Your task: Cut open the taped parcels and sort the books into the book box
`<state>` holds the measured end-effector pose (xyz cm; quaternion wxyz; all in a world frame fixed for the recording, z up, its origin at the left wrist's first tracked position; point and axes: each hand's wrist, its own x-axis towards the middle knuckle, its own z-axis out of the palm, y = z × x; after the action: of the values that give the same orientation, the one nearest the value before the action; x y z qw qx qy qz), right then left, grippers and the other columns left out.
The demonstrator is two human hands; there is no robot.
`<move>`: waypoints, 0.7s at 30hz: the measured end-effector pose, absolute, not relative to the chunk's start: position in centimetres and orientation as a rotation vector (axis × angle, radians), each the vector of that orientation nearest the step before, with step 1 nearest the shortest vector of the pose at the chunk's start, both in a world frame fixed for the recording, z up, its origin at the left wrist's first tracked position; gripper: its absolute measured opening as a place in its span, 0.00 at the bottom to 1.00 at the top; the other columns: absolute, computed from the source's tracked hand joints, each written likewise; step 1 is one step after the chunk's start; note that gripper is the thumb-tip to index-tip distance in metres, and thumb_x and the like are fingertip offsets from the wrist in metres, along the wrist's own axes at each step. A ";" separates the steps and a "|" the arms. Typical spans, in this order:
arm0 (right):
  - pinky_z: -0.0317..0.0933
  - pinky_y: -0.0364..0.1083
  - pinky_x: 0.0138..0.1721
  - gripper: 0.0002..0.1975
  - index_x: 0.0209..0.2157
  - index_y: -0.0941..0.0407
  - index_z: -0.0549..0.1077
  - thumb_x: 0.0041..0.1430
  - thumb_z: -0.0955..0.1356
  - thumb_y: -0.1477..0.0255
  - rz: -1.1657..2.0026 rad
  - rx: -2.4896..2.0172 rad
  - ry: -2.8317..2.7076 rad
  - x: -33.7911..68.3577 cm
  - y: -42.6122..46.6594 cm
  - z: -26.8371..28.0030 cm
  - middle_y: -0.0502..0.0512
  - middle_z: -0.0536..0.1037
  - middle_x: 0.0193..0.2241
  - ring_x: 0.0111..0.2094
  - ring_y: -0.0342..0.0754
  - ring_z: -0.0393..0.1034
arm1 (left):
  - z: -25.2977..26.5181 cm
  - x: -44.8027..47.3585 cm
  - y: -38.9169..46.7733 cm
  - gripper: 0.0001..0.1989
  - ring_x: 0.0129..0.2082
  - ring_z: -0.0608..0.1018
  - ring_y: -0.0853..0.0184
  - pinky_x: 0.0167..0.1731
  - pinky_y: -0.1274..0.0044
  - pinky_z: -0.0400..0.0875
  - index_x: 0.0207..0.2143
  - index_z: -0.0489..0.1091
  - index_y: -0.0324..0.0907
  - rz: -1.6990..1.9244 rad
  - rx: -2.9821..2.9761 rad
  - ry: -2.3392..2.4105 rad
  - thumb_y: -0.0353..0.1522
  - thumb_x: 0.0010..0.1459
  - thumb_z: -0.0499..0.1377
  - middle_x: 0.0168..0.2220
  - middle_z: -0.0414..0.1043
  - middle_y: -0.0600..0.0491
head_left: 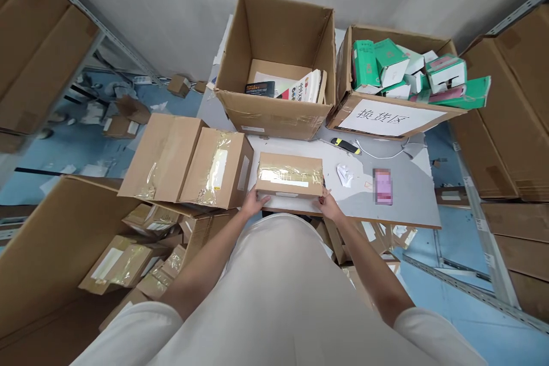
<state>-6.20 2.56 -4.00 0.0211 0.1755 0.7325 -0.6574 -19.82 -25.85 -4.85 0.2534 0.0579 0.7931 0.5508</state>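
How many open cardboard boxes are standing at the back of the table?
2: the left box, behind the taped cardboard box, holds books; the right box holds green cartons. Smaller ones behind them may be hidden.

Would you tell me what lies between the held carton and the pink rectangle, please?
Crumpled white paper and a small scrap, in the head view.

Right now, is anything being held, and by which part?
Yes: the left and right hands hold the box between them, near its two front corners.
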 end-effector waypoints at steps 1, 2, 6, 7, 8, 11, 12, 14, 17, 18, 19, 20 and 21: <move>0.58 0.55 0.56 0.34 0.56 0.52 0.64 0.44 0.69 0.68 -2.036 0.593 2.263 -6.5 2.3 -4.1 0.57 0.71 0.52 0.54 0.53 0.65 | -5.0 -19.8 -25.7 0.30 0.50 0.73 0.56 0.52 0.62 0.66 0.50 0.68 0.40 1.497 0.144 2.152 0.43 0.44 0.66 0.48 0.72 0.43; 0.59 0.55 0.56 0.33 0.56 0.52 0.64 0.45 0.70 0.66 -2.040 0.646 2.256 -6.8 2.2 -4.1 0.58 0.73 0.51 0.52 0.54 0.66 | -4.9 -19.9 -25.5 0.28 0.50 0.73 0.57 0.51 0.62 0.67 0.49 0.68 0.40 1.509 0.130 2.148 0.43 0.47 0.64 0.48 0.72 0.43; 0.63 0.54 0.49 0.26 0.51 0.54 0.67 0.53 0.65 0.56 -1.854 0.729 2.392 -7.8 3.0 -2.9 0.59 0.75 0.45 0.46 0.53 0.70 | -2.5 -21.4 -25.0 0.25 0.51 0.72 0.60 0.51 0.67 0.67 0.51 0.67 0.41 1.488 0.199 2.231 0.43 0.54 0.57 0.50 0.70 0.45; 0.64 0.53 0.48 0.24 0.48 0.55 0.69 0.56 0.62 0.54 -1.730 0.734 2.465 -8.0 3.5 -2.4 0.59 0.75 0.43 0.44 0.53 0.70 | -1.6 -21.9 -24.8 0.24 0.51 0.72 0.60 0.51 0.68 0.66 0.52 0.67 0.41 1.441 0.240 2.287 0.43 0.56 0.56 0.50 0.69 0.44; 0.63 0.52 0.47 0.24 0.44 0.56 0.71 0.58 0.59 0.52 -1.606 0.739 2.526 -8.1 4.0 -1.9 0.59 0.75 0.41 0.42 0.52 0.70 | -0.7 -22.3 -24.6 0.24 0.49 0.72 0.61 0.51 0.68 0.66 0.52 0.68 0.40 1.386 0.278 2.346 0.43 0.57 0.54 0.49 0.69 0.44; 0.62 0.50 0.45 0.27 0.31 0.56 0.72 0.61 0.54 0.50 -1.400 0.733 2.578 -8.6 5.0 -1.0 0.59 0.75 0.33 0.38 0.52 0.70 | 1.0 -23.0 -23.9 0.23 0.43 0.74 0.61 0.49 0.69 0.67 0.50 0.70 0.38 1.225 0.335 2.479 0.43 0.61 0.50 0.42 0.69 0.45; 0.62 0.50 0.44 0.28 0.29 0.56 0.72 0.61 0.54 0.50 -1.382 0.735 2.570 -8.8 5.1 -0.8 0.58 0.75 0.31 0.37 0.52 0.70 | 1.3 -23.1 -23.7 0.23 0.43 0.74 0.61 0.48 0.68 0.67 0.49 0.71 0.38 1.183 0.335 2.503 0.43 0.61 0.49 0.40 0.69 0.45; 0.61 0.49 0.42 0.27 0.27 0.55 0.71 0.62 0.55 0.50 -1.339 0.734 2.563 -9.3 5.1 -0.8 0.58 0.75 0.30 0.36 0.52 0.69 | 1.2 -23.0 -23.5 0.22 0.42 0.74 0.59 0.47 0.68 0.68 0.46 0.73 0.38 1.129 0.306 2.535 0.42 0.62 0.49 0.38 0.70 0.45; 0.60 0.48 0.42 0.26 0.28 0.55 0.71 0.62 0.55 0.52 -1.300 0.747 2.565 -10.1 4.7 -1.0 0.58 0.75 0.31 0.37 0.53 0.70 | 0.3 -23.0 -23.4 0.21 0.44 0.74 0.58 0.47 0.67 0.68 0.45 0.74 0.38 1.125 0.215 2.564 0.42 0.62 0.49 0.38 0.71 0.45; 0.60 0.49 0.42 0.26 0.28 0.55 0.71 0.63 0.55 0.52 -1.294 0.753 2.566 -10.4 4.6 -1.0 0.59 0.75 0.32 0.38 0.53 0.70 | 0.0 -23.0 -23.4 0.21 0.44 0.74 0.57 0.47 0.67 0.68 0.44 0.74 0.38 1.129 0.188 2.570 0.42 0.62 0.49 0.38 0.72 0.45; 0.60 0.49 0.43 0.26 0.28 0.55 0.72 0.63 0.54 0.52 -1.293 0.762 2.566 -10.6 4.5 -1.1 0.60 0.76 0.32 0.38 0.54 0.70 | -0.2 -23.1 -23.4 0.22 0.44 0.74 0.57 0.47 0.67 0.68 0.44 0.74 0.38 1.131 0.167 2.573 0.42 0.62 0.48 0.39 0.72 0.45; 0.60 0.49 0.43 0.26 0.29 0.56 0.72 0.63 0.54 0.52 -1.295 0.771 2.566 -10.8 4.5 -1.1 0.61 0.76 0.33 0.39 0.54 0.70 | -0.5 -23.1 -23.3 0.22 0.45 0.74 0.57 0.48 0.66 0.68 0.45 0.74 0.38 1.128 0.151 2.576 0.42 0.62 0.48 0.39 0.73 0.45; 0.60 0.50 0.44 0.27 0.30 0.56 0.73 0.63 0.54 0.52 -1.301 0.780 2.564 -10.9 4.6 -1.2 0.62 0.76 0.34 0.39 0.54 0.70 | -0.6 -23.1 -23.3 0.22 0.45 0.74 0.57 0.48 0.66 0.67 0.45 0.74 0.38 1.127 0.138 2.574 0.42 0.62 0.48 0.40 0.73 0.44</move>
<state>-10.89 4.58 -1.21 0.0811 0.2608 0.8579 -0.4352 -23.13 -23.31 -0.62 0.1634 0.0483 0.9026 0.3952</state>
